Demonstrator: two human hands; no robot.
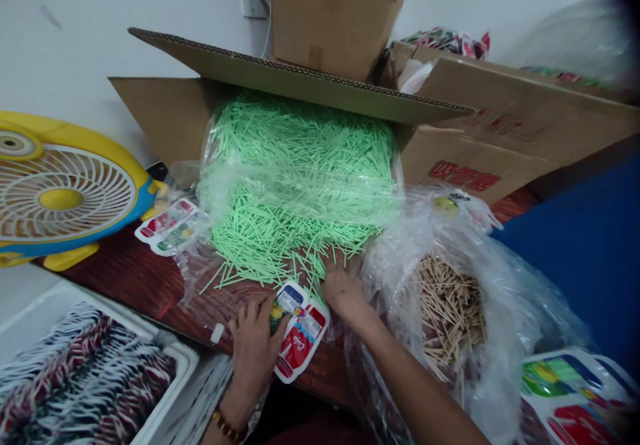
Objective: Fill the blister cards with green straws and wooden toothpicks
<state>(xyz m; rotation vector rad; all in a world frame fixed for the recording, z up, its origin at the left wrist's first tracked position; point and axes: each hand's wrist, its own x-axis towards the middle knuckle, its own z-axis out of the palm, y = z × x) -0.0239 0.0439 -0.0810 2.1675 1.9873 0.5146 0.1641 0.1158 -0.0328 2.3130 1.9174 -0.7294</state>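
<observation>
My left hand (255, 338) holds a flat printed packet (303, 338) at its left edge, thumb lying over its face. The packet is bottle-shaped in outline, with a red part marked "Cola" and a blue and green part. My right hand (345, 293) is closed, its curled fingers at the lower edge of a heap of thin light-green sticks (270, 238); its fingertips are partly hidden, and what is in them I cannot make out. The green sticks spill from a clear plastic bag (310, 195) inside an open cardboard box (160, 115) lying towards me.
A yellow and blue fan (65, 195) stands left, above a white foam box (175, 378) packed with packets. Brown sticks (450, 311) lie in a clear bag at right. More printed packets (173, 228) lie on the dark table (120, 278). Another carton (500, 125) stands behind at right.
</observation>
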